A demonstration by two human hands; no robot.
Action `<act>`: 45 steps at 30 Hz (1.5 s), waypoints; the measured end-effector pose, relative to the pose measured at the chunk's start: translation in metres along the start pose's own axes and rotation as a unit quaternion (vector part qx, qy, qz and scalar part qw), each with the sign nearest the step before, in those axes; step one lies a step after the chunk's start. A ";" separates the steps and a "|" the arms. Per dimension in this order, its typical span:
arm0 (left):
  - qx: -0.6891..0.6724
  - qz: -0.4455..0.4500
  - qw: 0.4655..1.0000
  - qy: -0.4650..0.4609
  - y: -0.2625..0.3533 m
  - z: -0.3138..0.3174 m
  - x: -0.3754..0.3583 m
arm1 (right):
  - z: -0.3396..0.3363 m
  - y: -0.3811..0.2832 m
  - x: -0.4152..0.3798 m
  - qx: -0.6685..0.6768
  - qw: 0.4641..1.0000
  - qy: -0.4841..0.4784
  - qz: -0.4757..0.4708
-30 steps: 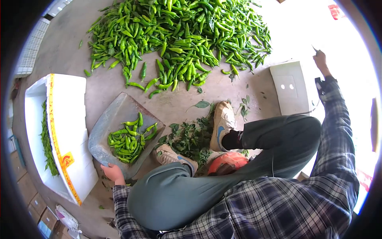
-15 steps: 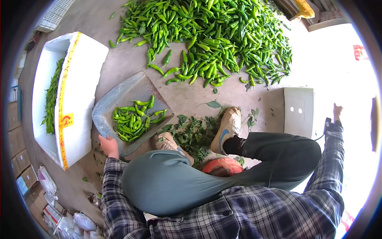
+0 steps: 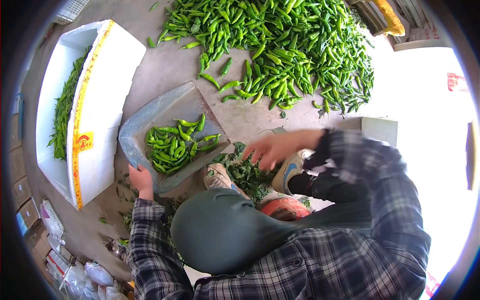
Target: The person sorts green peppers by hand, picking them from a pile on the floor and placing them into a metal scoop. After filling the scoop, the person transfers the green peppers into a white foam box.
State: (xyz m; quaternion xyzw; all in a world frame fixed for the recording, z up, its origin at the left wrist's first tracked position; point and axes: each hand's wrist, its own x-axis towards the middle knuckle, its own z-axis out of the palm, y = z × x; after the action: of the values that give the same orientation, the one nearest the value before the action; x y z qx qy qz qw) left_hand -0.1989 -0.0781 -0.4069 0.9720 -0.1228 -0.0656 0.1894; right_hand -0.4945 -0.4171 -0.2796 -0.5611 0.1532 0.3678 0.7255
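My left hand (image 3: 140,181) grips the near left edge of a worn grey-blue dustpan (image 3: 131,131). A small heap of green peppers (image 3: 170,149) lies in the pan. My right hand (image 3: 280,146) is in the air above my shoes, somewhat blurred, its fingers apart and holding nothing. Beneath it, loose green leaves (image 3: 250,181) cover the floor between my feet. Beyond the dustpan spreads a large pile of green peppers (image 3: 285,55), with a few stray ones at its near edge.
A white foam box (image 3: 107,95) with yellow tape and green peppers inside stands left of the dustpan. To the right is a pale block-shaped container (image 3: 380,131). Plastic bags (image 3: 97,274) and cartons (image 3: 22,190) sit at lower left. A white crate (image 3: 72,11) is at upper left.
My right hand has swung in from the far right to over my feet. My left hand stays on the dustpan. The whole view has shifted slightly.
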 end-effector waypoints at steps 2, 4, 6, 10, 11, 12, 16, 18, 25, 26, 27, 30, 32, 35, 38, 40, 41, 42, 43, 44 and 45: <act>0.011 -0.003 1.000 0.003 0.007 -0.002 -0.004 | 0.013 0.023 0.038 -0.435 0.900 0.030 -0.022; 0.026 -0.006 1.000 0.004 0.013 -0.006 -0.003 | 0.004 0.010 0.080 -0.577 0.808 0.103 0.068; 0.014 -0.008 1.000 -0.010 0.014 -0.007 -0.005 | -0.031 0.002 0.102 -0.556 0.769 0.302 0.089; 0.015 -0.024 0.999 -0.019 0.018 -0.010 -0.003 | -0.089 0.008 0.121 -0.509 0.726 0.450 0.108; 0.010 -0.017 1.000 -0.018 0.014 -0.008 -0.003 | -0.095 0.008 0.121 -0.515 0.718 0.448 0.136; 0.005 -0.011 1.000 -0.017 0.010 -0.006 -0.004 | -0.102 0.014 0.125 -0.521 0.720 0.434 0.151; 0.019 -0.005 1.000 -0.003 0.010 -0.005 -0.004 | -0.103 0.015 0.126 -0.515 0.714 0.444 0.166; 0.026 -0.010 0.999 -0.019 0.014 -0.008 -0.006 | -0.099 0.007 0.125 -0.505 0.714 0.455 0.169; 0.004 -0.010 1.000 -0.025 0.019 -0.014 -0.006 | -0.102 0.025 0.154 -0.519 0.734 0.419 0.128; 0.003 -0.014 1.000 -0.023 0.019 -0.013 -0.006 | -0.099 0.016 0.152 -0.520 0.732 0.421 0.129; 0.002 -0.018 1.000 -0.021 0.021 -0.011 -0.007 | -0.092 0.008 0.151 -0.485 0.770 0.397 0.124; -0.002 -0.016 1.000 -0.022 0.023 -0.012 -0.007 | -0.059 -0.016 0.145 -0.387 0.886 0.253 -0.032; -0.007 -0.016 1.000 -0.025 0.027 -0.013 -0.007 | -0.063 -0.020 0.150 -0.398 0.879 0.250 -0.072; -0.008 -0.012 1.000 -0.019 0.021 -0.011 -0.007 | -0.092 -0.023 0.154 -0.496 0.791 0.352 -0.064; 0.001 -0.016 1.000 -0.016 0.023 -0.011 -0.007 | -0.125 -0.023 0.155 -0.599 0.671 0.437 0.014; 0.008 -0.027 0.999 -0.018 0.027 -0.014 -0.008 | -0.133 -0.022 0.158 -0.630 0.651 0.423 0.038; 0.006 -0.032 0.999 -0.028 0.028 -0.015 -0.008 | -0.135 -0.022 0.161 -0.647 0.642 0.410 0.042; 0.004 -0.036 0.999 -0.038 0.029 -0.016 -0.007 | -0.137 -0.022 0.163 -0.663 0.632 0.398 0.048; 0.004 -0.036 0.999 -0.036 0.027 -0.015 -0.006 | -0.140 -0.019 0.168 -0.675 0.619 0.398 0.046; 0.001 -0.027 0.999 -0.029 0.025 -0.013 -0.007 | -0.143 -0.015 0.171 -0.675 0.619 0.398 0.046; -0.002 -0.018 1.000 -0.022 0.023 -0.012 -0.007 | -0.147 -0.011 0.172 -0.671 0.623 0.398 0.053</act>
State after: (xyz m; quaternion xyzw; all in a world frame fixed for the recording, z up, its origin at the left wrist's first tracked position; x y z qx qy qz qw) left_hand -0.2084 -0.0926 -0.3861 0.9719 -0.1097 -0.0903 0.1875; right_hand -0.3416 -0.4923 -0.4285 -0.9750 0.1668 0.1468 -0.0052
